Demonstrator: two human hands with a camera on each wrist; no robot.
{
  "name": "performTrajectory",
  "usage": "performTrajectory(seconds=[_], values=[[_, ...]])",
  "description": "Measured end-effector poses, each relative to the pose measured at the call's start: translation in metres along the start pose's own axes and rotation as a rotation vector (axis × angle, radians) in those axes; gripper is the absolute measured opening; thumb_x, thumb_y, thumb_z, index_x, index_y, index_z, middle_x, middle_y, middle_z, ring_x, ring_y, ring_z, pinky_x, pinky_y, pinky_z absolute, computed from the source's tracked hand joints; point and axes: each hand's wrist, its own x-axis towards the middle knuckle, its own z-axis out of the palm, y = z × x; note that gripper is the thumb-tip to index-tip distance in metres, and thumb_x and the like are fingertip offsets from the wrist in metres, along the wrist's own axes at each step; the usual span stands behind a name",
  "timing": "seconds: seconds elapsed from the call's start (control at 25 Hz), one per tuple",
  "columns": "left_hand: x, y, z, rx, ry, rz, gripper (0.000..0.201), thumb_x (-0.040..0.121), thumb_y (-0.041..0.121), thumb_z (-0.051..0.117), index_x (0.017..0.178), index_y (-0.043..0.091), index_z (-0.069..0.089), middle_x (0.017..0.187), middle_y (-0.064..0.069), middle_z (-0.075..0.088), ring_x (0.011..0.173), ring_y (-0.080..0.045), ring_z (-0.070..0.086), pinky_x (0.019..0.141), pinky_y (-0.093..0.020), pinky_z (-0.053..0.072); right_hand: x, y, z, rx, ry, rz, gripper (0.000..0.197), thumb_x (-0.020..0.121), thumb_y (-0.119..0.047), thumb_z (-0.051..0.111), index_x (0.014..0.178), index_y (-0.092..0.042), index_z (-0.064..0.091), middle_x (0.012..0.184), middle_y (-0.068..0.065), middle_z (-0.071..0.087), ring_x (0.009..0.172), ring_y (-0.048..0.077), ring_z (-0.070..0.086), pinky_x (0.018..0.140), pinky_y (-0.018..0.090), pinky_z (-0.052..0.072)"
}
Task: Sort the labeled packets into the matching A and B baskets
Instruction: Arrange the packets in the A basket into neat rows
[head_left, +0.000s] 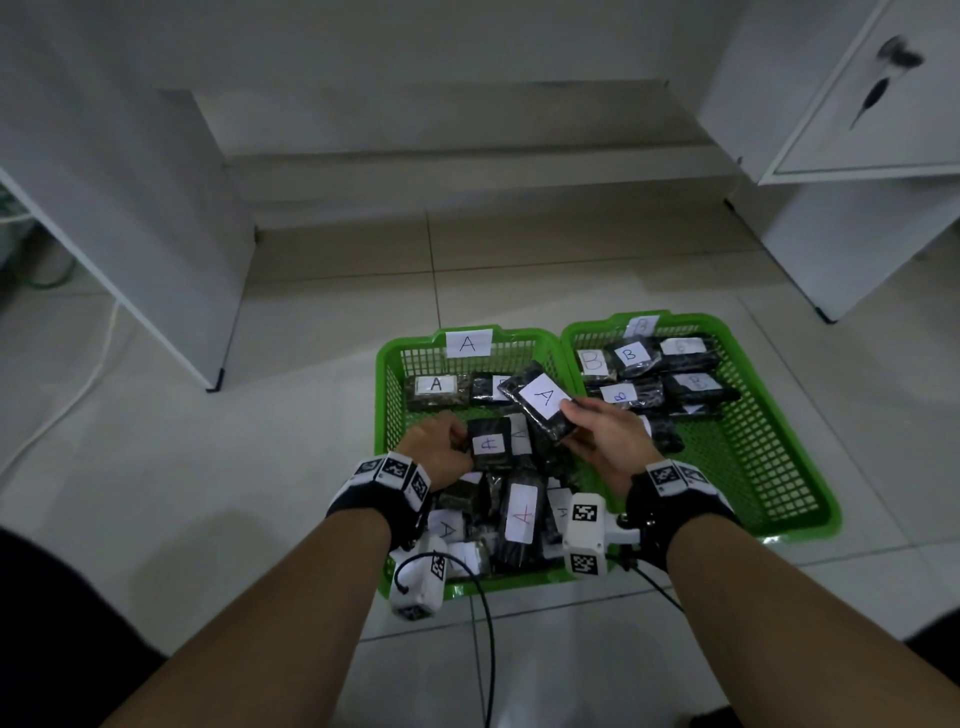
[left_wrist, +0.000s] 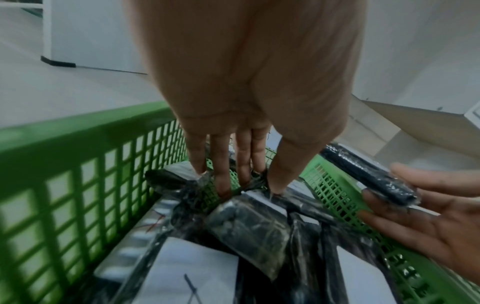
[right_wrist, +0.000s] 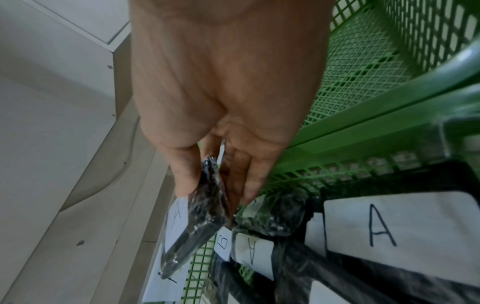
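Two green mesh baskets stand side by side on the floor: basket A (head_left: 382, 395) on the left with a paper "A" tag (head_left: 468, 343), basket B (head_left: 789, 532) on the right. My right hand (head_left: 571, 421) pinches a dark packet labeled A (head_left: 543, 402) by its near end and holds it tilted above basket A; the right wrist view shows it edge-on (right_wrist: 197, 222). My left hand (head_left: 465, 447) reaches into basket A and grips another packet labeled A (head_left: 491, 444). Several A packets (head_left: 521, 512) are piled in the near half of basket A. Several B packets (head_left: 631, 356) lie in basket B.
White cabinets stand at the left (head_left: 130, 208) and right (head_left: 857, 156), with a low step (head_left: 467, 182) between them at the back. A white cable (head_left: 78, 395) runs over the tiles at the left. A black cable (head_left: 485, 649) hangs between my forearms.
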Motion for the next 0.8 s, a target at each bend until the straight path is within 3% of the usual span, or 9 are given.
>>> performTrajectory(seconds=[0.08, 0.16, 0.24, 0.32, 0.44, 0.56, 0.64, 0.72, 0.8], values=[[0.000, 0.005, 0.001, 0.159, -0.037, 0.001, 0.062, 0.080, 0.031, 0.071, 0.138, 0.023, 0.049, 0.136, -0.006, 0.053, 0.126, -0.029, 0.050, 0.105, -0.045, 0.044, -0.002, 0.001, 0.001, -0.013, 0.013, -0.013, 0.018, 0.087, -0.010, 0.077, 0.105, -0.010, 0.075, 0.107, 0.013, 0.076, 0.101, 0.026, 0.072, 0.088, 0.036, 0.059], [-0.003, 0.011, 0.001, 0.279, -0.129, -0.001, 0.064, 0.086, 0.037, 0.062, 0.146, 0.036, 0.040, 0.156, -0.002, 0.031, 0.144, -0.035, 0.026, 0.116, -0.056, 0.021, -0.005, 0.001, 0.002, -0.009, 0.008, -0.024, 0.017, 0.087, -0.010, 0.076, 0.104, -0.009, 0.075, 0.106, 0.013, 0.077, 0.099, 0.025, 0.073, 0.090, 0.036, 0.059], [-0.005, 0.015, 0.001, 0.233, -0.250, 0.057, 0.058, 0.093, 0.033, 0.056, 0.148, 0.034, 0.038, 0.157, -0.005, 0.032, 0.141, -0.032, 0.034, 0.113, -0.045, 0.029, -0.006, 0.000, 0.002, 0.002, 0.007, -0.028, 0.016, 0.088, -0.009, 0.075, 0.104, -0.009, 0.074, 0.104, 0.012, 0.077, 0.097, 0.023, 0.073, 0.090, 0.035, 0.059], [-0.006, 0.018, 0.000, 0.241, -0.305, 0.129, 0.048, 0.094, 0.030, 0.057, 0.141, 0.031, 0.049, 0.146, -0.004, 0.047, 0.125, -0.026, 0.050, 0.099, -0.032, 0.042, -0.007, 0.000, 0.001, 0.001, -0.004, -0.037, 0.020, 0.088, -0.008, 0.076, 0.108, -0.008, 0.074, 0.106, 0.012, 0.077, 0.096, 0.022, 0.073, 0.087, 0.033, 0.059], [-0.005, 0.027, -0.005, 0.238, -0.349, 0.115, 0.038, 0.092, 0.031, 0.059, 0.129, 0.028, 0.055, 0.130, 0.001, 0.056, 0.105, -0.019, 0.053, 0.082, -0.027, 0.042, -0.002, 0.002, -0.001, -0.069, -0.008, -0.029, 0.027, 0.085, -0.012, 0.079, 0.111, -0.005, 0.074, 0.107, 0.014, 0.077, 0.096, 0.026, 0.074, 0.084, 0.033, 0.060], [0.005, 0.023, -0.013, 0.122, -0.208, 0.047, 0.032, 0.093, 0.029, 0.054, 0.124, 0.025, 0.051, 0.126, -0.004, 0.060, 0.105, -0.023, 0.057, 0.083, -0.030, 0.046, 0.007, -0.012, 0.009, -0.320, 0.018, -0.010, 0.026, 0.087, -0.017, 0.079, 0.103, 0.002, 0.074, 0.099, 0.016, 0.077, 0.090, 0.030, 0.074, 0.087, 0.043, 0.061], [0.011, 0.019, -0.013, 0.148, -0.138, 0.047, 0.034, 0.092, 0.029, 0.056, 0.125, 0.022, 0.049, 0.122, -0.008, 0.063, 0.099, -0.025, 0.060, 0.076, -0.028, 0.045, 0.017, -0.024, 0.024, -0.478, 0.031, -0.074, 0.024, 0.093, -0.017, 0.071, 0.097, 0.006, 0.069, 0.093, 0.019, 0.074, 0.078, 0.031, 0.072, 0.078, 0.048, 0.062], [0.010, 0.016, -0.007, 0.186, -0.161, 0.064, 0.051, 0.089, 0.032, 0.065, 0.135, 0.023, 0.044, 0.126, -0.010, 0.061, 0.101, -0.026, 0.060, 0.078, -0.028, 0.045, 0.025, -0.033, 0.047, -0.551, -0.002, -0.145, 0.018, 0.102, -0.020, 0.058, 0.093, -0.005, 0.062, 0.088, 0.016, 0.070, 0.068, 0.027, 0.067, 0.060, 0.042, 0.057], [0.006, 0.013, 0.002, 0.156, -0.192, 0.106, 0.071, 0.088, 0.031, 0.070, 0.148, 0.025, 0.034, 0.141, -0.010, 0.052, 0.119, -0.028, 0.056, 0.091, -0.030, 0.045, 0.032, -0.039, 0.066, -0.611, -0.057, -0.188, 0.024, 0.106, -0.025, 0.048, 0.086, -0.014, 0.053, 0.088, 0.012, 0.069, 0.069, 0.025, 0.067, 0.055, 0.033, 0.050]])
